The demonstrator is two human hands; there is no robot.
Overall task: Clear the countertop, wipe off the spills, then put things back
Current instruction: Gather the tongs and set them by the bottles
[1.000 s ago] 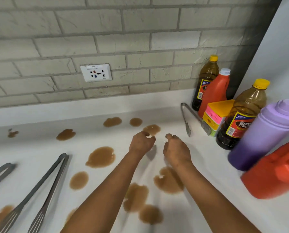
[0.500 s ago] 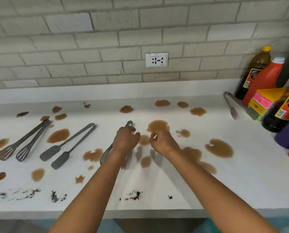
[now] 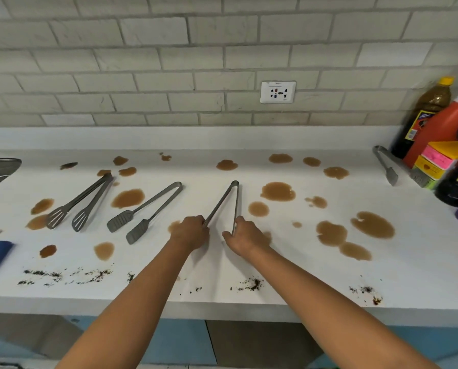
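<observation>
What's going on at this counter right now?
A person is picking up the middle tongs from a white countertop, the left hand on one arm and the right hand on the other. Brown spills and dark crumbs are not yet wiped. Two more tongs lie to the left, and bottles stand at the right.

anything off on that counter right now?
Yes. Brown puddles are spilled across the white countertop, with dark crumbs along its front edge. Both hands grip one pair of tongs lying among them.
</observation>
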